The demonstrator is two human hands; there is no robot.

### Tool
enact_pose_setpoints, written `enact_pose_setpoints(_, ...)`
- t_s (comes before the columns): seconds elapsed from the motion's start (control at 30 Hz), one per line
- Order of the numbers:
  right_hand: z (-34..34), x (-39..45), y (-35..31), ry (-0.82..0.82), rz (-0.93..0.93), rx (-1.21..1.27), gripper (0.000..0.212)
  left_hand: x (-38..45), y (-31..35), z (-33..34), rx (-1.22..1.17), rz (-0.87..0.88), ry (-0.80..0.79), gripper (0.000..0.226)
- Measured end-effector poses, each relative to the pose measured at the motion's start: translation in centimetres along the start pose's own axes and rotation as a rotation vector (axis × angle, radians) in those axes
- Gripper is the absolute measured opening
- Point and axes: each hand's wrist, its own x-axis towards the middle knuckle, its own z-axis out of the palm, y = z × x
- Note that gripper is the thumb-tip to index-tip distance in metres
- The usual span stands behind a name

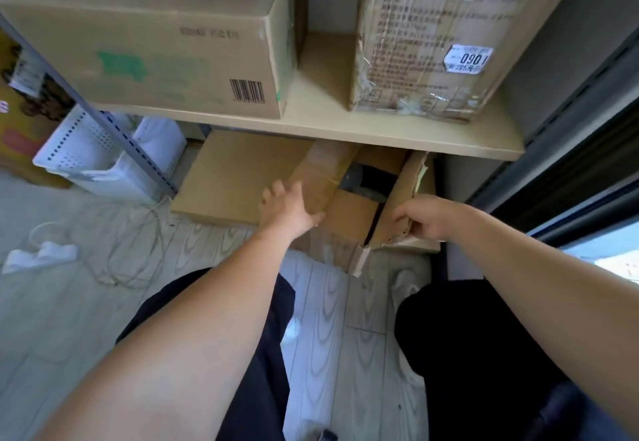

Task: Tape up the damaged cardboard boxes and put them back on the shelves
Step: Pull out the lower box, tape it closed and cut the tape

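Note:
An open, torn cardboard box (349, 215) sits on the floor under the pale wooden shelf (345, 129), its flaps up and a dark item inside. My left hand (288, 203) grips the left flap, which carries brown tape. My right hand (423, 215) grips the ragged right flap at its near corner. A closed flat box (235, 174) lies just left of it. On the shelf stand a large box with a barcode (155, 43) and a crumpled box with tape and a white sticker (442, 36).
A grey metal shelf post (114, 129) slants down at left, with white perforated baskets (103, 153) behind it. A white power strip (41, 255) and loose cables lie on the wood-pattern floor. A dark window frame (570, 150) borders the right. My dark-trousered legs fill the foreground.

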Motion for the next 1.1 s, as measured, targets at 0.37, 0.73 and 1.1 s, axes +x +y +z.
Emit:
enact_pose_setpoints(0.37, -2.4, -1.1, -0.9, 0.177, -0.163, -0.26, 0.047, -1.8, 3.5, 3.0, 0.054, -0.008, -0.379, 0.127)
enact_pose_setpoints(0.73, 1.6, -0.4, 1.4, 0.014, -0.232, -1.132, 0.102, -2.6, 2.2, 3.1, 0.195, 0.244, -0.06, 0.071)
enact_pose_setpoints(1.1, 1.0, 0.8, 1.2, 0.387, -0.083, -0.95, 0.102, -1.0, 3.4, 4.3, -0.341, -0.103, -0.071, 0.084)
